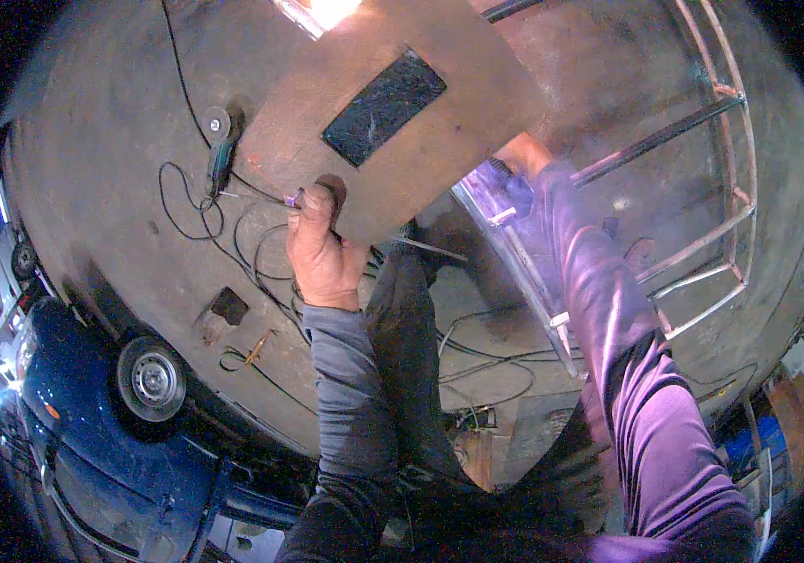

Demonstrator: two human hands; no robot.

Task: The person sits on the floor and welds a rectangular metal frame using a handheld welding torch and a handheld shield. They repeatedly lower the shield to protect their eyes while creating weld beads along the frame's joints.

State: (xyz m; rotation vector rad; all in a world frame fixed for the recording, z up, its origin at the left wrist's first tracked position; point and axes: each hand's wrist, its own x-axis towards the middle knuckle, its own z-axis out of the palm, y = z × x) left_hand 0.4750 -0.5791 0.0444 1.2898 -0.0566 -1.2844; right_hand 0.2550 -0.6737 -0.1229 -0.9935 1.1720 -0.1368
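Shield [432, 148]: flat, matte brown sheet with dark rectangular window [385, 108].

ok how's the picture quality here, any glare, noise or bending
Head view: burnt-out white glare at the top edge, by the brown panel; violet light washing over the right sleeve; the blue car at lower left dim and grainy; fisheye distortion bowing the outer rails of the metal frame at right; black, speckled corners around the image.

Flat brown board [458, 127] — dark rectangular window [384, 108] near its middle — aslant.
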